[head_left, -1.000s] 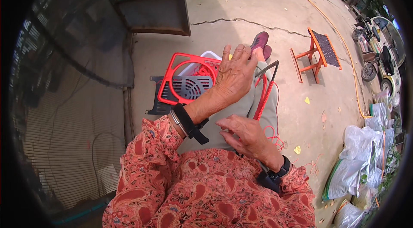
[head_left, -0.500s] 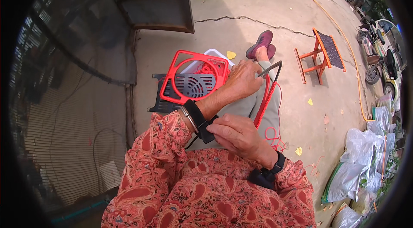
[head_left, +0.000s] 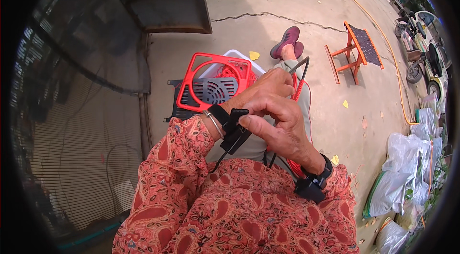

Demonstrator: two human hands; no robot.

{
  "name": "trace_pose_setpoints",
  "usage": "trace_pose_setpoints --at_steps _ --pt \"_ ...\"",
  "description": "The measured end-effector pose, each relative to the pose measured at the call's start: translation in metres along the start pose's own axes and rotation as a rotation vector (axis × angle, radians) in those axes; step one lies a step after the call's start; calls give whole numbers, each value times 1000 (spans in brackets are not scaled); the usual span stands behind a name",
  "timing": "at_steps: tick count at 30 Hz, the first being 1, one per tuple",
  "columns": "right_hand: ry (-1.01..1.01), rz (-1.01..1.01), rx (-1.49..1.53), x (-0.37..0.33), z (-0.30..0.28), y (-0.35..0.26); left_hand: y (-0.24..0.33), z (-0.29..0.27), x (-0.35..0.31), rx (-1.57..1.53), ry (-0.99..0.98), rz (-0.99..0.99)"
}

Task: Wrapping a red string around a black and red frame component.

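My left hand (head_left: 273, 85) is closed on a bent dark frame (head_left: 304, 64) with red cord (head_left: 298, 92) wound along it; its fingers are partly hidden. Round my left wrist sits a black strap (head_left: 238, 115) with a small black device and a thin cable, beside a metal bangle (head_left: 212, 124). My right hand (head_left: 285, 122) reaches over to it, thumb and forefinger pinched at the strap's end. A second black band with a boxy device (head_left: 310, 189) is on my right wrist. More red cord hangs beneath my right hand, largely covered.
A red plastic frame (head_left: 183, 92) and a dark slotted panel (head_left: 173, 110) rest by a white bin (head_left: 258, 69) holding red cord. An orange folding stool (head_left: 355, 65) stands right, near a yellow hose (head_left: 394, 69). Silvery sacks (head_left: 390, 184) line the right; a screen door (head_left: 179, 12) stands left.
My right hand has moved up and forward, shifting its pinch to the upper end of the strap on my left wrist. The frame with red cord has tilted slightly in my left hand.
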State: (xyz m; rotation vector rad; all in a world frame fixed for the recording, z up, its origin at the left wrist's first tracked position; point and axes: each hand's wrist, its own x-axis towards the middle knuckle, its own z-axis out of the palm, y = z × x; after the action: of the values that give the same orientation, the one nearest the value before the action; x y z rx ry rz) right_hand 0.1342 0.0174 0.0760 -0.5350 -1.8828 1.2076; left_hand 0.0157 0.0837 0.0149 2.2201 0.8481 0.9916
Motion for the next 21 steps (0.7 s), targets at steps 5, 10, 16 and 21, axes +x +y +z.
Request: trace_pose_setpoints --at_steps 5,10,16,21 --pt "-31 20 7 0 7 -2 -22 20 25 -174 -1 -471" --pt "19 -17 -66 -15 12 11 -15 -8 42 -411 174 -708" --pt "-5 280 76 -17 -2 41 38 -45 53 -736 271 -627" --pt "-170 287 563 -15 4 55 57 -46 60 -947 195 -565"
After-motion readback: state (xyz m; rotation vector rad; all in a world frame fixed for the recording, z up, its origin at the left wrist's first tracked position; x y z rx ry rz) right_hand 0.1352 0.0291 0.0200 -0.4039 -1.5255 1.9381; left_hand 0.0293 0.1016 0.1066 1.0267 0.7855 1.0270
